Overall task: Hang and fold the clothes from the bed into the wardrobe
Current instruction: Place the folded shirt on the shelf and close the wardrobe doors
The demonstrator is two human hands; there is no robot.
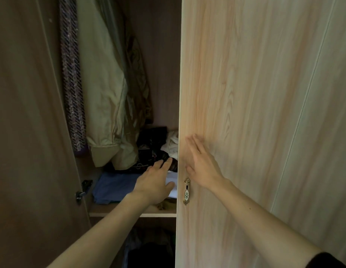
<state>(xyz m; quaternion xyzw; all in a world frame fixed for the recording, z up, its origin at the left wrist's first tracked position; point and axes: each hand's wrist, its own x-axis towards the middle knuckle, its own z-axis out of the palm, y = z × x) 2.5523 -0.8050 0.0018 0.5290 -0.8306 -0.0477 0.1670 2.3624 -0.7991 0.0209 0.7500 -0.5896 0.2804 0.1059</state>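
The wardrobe stands open on its left half. Inside, a pale green jacket (pixel 102 93) and a purple knitted garment (pixel 71 78) hang from above. On the shelf (pixel 152 211) lie a folded blue cloth (pixel 112 187), a white folded cloth (pixel 173 187) and dark patterned clothes (pixel 151 144). My left hand (pixel 154 182) reaches in over the white cloth, fingers spread, holding nothing. My right hand (pixel 202 163) lies flat, fingers apart, on the light wooden door (pixel 245 113), just above its ornate handle (pixel 186 190).
The left door (pixel 27 132) is swung open, with a metal hinge (pixel 81 192) low on its inner edge. Dark clothes (pixel 149 252) fill the compartment under the shelf. A white crumpled cloth (pixel 172 144) lies at the back right of the shelf.
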